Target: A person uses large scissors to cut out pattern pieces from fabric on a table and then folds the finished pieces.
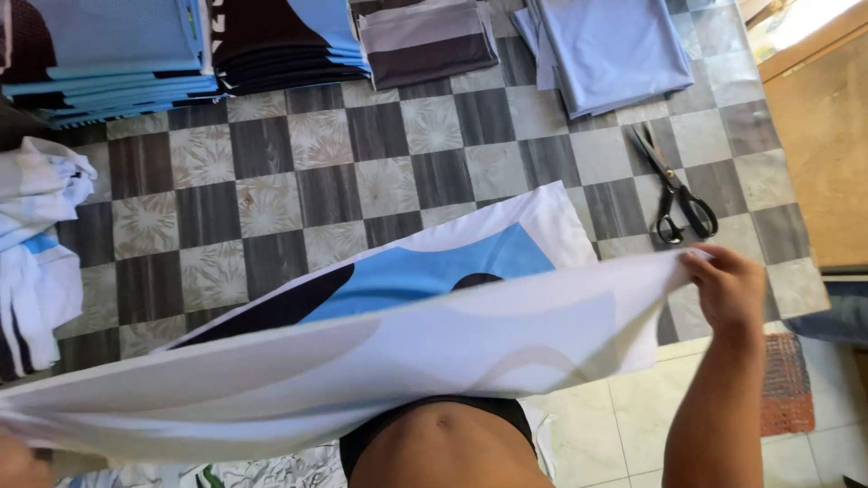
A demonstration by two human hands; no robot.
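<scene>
While right hand (729, 287) pinches fabric (434, 348) edge, left hand (16, 461) seemingly likewise.

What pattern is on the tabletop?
A grey and pale floral checkerboard on the tabletop, seen from the head camera.

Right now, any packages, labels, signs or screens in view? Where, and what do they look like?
None in view: only a white, blue and black printed fabric held by the left hand and right hand, folded cloth stacks and black scissors on the checkered table.
</scene>
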